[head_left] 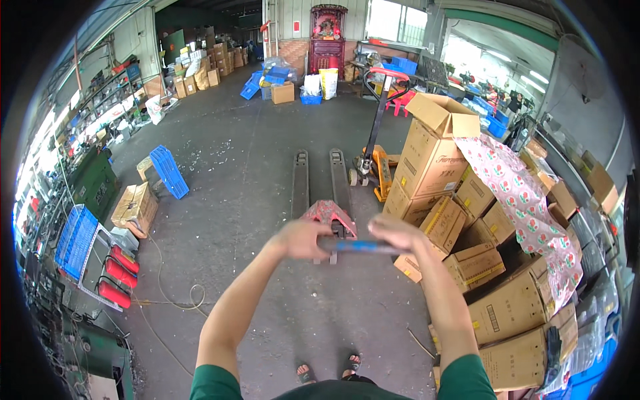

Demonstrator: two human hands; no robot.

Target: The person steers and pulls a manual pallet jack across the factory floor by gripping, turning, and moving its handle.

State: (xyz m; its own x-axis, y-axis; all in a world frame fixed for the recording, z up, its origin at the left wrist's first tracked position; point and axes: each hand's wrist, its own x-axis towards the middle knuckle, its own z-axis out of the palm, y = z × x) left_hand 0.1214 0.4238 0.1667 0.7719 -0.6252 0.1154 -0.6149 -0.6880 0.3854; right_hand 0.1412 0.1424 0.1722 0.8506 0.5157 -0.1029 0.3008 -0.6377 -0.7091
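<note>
My left hand (303, 239) and my right hand (395, 233) both grip the blue-taped crossbar handle (360, 246) of a pallet jack. Its red pump housing (328, 215) sits just beyond my hands, and its two grey forks (301, 180) stretch away from me over the concrete floor with nothing on them. My sandalled feet (328, 369) stand on the floor below the handle.
A tall pile of cardboard boxes (437, 160) partly under a flowered cloth (527, 207) crowds the right side. A second pallet jack with a red handle (380, 133) stands ahead beside it. Blue crates (169, 171), a flat carton (135, 207) and cables lie left.
</note>
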